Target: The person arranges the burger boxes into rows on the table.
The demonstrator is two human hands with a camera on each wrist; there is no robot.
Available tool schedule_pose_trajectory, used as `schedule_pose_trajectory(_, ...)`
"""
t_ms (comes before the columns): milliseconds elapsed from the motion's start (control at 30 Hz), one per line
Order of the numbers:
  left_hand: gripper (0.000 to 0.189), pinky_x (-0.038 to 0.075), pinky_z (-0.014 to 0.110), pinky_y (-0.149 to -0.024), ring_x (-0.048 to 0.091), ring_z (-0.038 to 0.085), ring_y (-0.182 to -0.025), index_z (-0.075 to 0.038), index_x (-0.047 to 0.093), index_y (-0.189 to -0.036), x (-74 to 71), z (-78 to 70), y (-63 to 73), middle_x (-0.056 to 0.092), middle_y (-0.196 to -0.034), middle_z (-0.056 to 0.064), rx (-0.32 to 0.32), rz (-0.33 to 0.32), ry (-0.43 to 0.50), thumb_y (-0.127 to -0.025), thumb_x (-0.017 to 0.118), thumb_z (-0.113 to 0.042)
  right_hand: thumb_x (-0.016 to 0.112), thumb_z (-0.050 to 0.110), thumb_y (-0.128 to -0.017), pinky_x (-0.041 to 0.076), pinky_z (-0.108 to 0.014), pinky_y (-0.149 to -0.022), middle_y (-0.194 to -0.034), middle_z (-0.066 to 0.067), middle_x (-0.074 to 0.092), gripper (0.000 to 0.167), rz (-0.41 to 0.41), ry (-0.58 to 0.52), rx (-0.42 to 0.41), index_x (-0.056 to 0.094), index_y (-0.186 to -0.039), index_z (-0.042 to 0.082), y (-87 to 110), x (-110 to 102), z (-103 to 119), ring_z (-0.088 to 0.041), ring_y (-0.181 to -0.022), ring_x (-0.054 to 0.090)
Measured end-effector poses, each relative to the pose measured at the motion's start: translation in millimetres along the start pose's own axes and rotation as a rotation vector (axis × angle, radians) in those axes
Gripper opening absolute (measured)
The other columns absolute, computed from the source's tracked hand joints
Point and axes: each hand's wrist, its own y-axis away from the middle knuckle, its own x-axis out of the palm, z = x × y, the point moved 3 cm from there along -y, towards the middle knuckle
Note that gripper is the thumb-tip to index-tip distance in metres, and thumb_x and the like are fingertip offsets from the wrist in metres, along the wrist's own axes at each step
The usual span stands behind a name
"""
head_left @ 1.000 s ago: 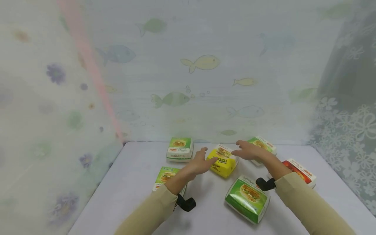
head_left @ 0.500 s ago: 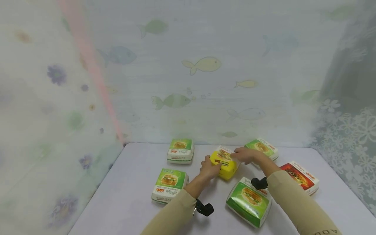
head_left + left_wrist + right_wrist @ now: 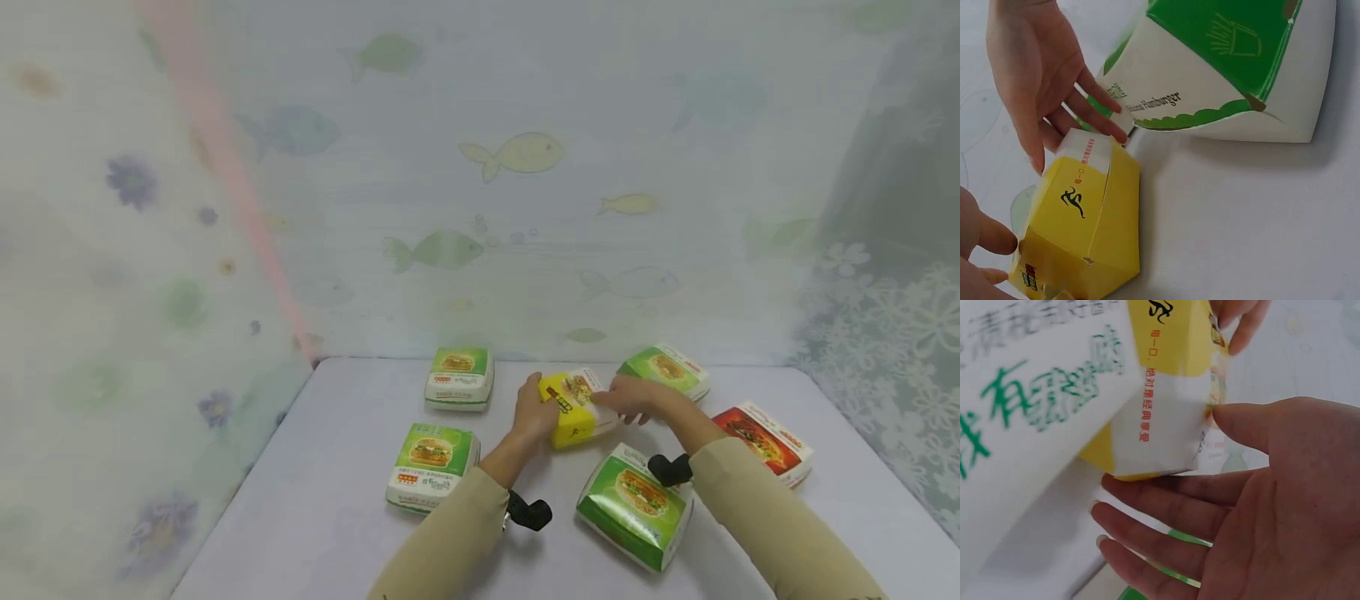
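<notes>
A yellow and white burger box (image 3: 576, 421) stands between both hands toward the back of the white table. My left hand (image 3: 531, 412) grips its left end, the thumb on the printed lid; in the left wrist view those fingers (image 3: 994, 237) press at the near corner. At the white end is my right hand (image 3: 639, 397), its thumb at the lid's edge and its index finger against the lower edge. The right wrist view shows its other fingers (image 3: 1154, 544) stretched out below the box (image 3: 1166, 419). A larger green burger box (image 3: 637, 507) sits just in front.
Two green burger boxes stand on the left, one at the back (image 3: 459, 381) and one nearer (image 3: 432, 467). Behind the right hand is another green box (image 3: 664, 371), with a red box (image 3: 765, 442) at the right. A fish-patterned curtain (image 3: 525, 275) hangs along the table's back edge.
Both hands have come in from above and beside the yellow burger box to hold its ends. The box has since turned, its white end swinging toward the right hand.
</notes>
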Motion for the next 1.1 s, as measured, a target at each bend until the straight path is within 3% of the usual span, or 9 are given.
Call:
schedule_pose_trajectory(200, 0.071, 0.039, 0.05, -0.114, 0.046, 0.036, -0.135, -0.001, 0.022, -0.16, -5.5, 3.9, 5.5, 0.031, -0.157, 0.028, -0.061, -0.005, -0.037, -0.103, 0.058, -0.023, 0.047, 0.034, -0.108, 0.058, -0.052, -0.088, -0.113, -0.029, 0.065, 0.056, -0.004, 0.011, 0.026, 0.052, -0.126, -0.019, -3.7, -9.1, 1.1, -0.046, -0.108, 0.065)
schedule_pose_trajectory(400, 0.078, 0.043, 0.049, -0.108, 0.048, 0.033, -0.122, 0.007, 0.023, -0.156, -3.9, 15.6, 18.0, 0.035, -0.148, 0.031, -0.071, 0.063, -0.048, -0.099, 0.063, -0.029, 0.048, 0.03, -0.109, 0.057, -0.053, -0.089, -0.12, -0.031, 0.063, 0.054, -0.01, 0.0, 0.022, 0.051, -0.129, -0.02, -6.4, -9.3, 1.7, -0.047, -0.11, 0.065)
schedule_pose_trajectory(600, 0.066, 0.042, 0.047, -0.108, 0.051, 0.03, -0.121, 0.007, 0.029, -0.155, -0.7, 17.1, 14.5, 0.041, -0.148, 0.027, -0.059, 0.106, -0.036, -0.104, 0.055, -0.027, 0.048, 0.029, -0.108, 0.06, -0.048, -0.08, -0.098, -0.021, 0.071, 0.044, -0.03, 0.023, -0.002, 0.063, -0.107, -0.013, -8.8, 1.0, -2.6, -0.037, -0.092, 0.072)
schedule_pose_trajectory(800, 0.057, 0.034, 0.05, -0.117, 0.042, 0.034, -0.14, 0.002, 0.031, -0.157, -5.5, 17.8, 3.1, 0.039, -0.157, 0.022, -0.062, 0.091, -0.077, -0.109, 0.044, -0.025, 0.048, 0.03, -0.107, 0.06, -0.043, -0.074, -0.086, -0.016, 0.076, 0.043, -0.008, 0.003, 0.001, 0.069, -0.093, -0.005, -5.2, 10.9, 3.7, -0.03, -0.083, 0.072)
schedule_pose_trajectory(1000, 0.058, 0.031, 0.052, -0.119, 0.039, 0.037, -0.144, 0.003, 0.031, -0.157, -7.4, 14.0, 0.8, 0.036, -0.158, 0.024, -0.02, 0.094, -0.112, -0.109, 0.043, -0.027, 0.048, 0.032, -0.108, 0.06, -0.044, -0.075, -0.086, -0.018, 0.076, 0.045, -0.013, 0.022, 0.009, 0.068, -0.095, -0.006, -1.5, 5.3, 3.9, -0.031, -0.084, 0.073)
schedule_pose_trajectory(1100, 0.06, 0.026, 0.054, -0.121, 0.032, 0.041, -0.148, 0.002, 0.03, -0.158, -7.8, 10.6, 3.6, 0.033, -0.16, 0.025, 0.01, 0.093, -0.155, -0.109, 0.043, -0.03, 0.047, 0.034, -0.108, 0.06, -0.046, -0.078, -0.092, -0.02, 0.075, 0.05, -0.021, 0.034, 0.037, 0.062, -0.112, -0.015, 1.0, -3.9, 1.0, -0.032, -0.086, 0.072)
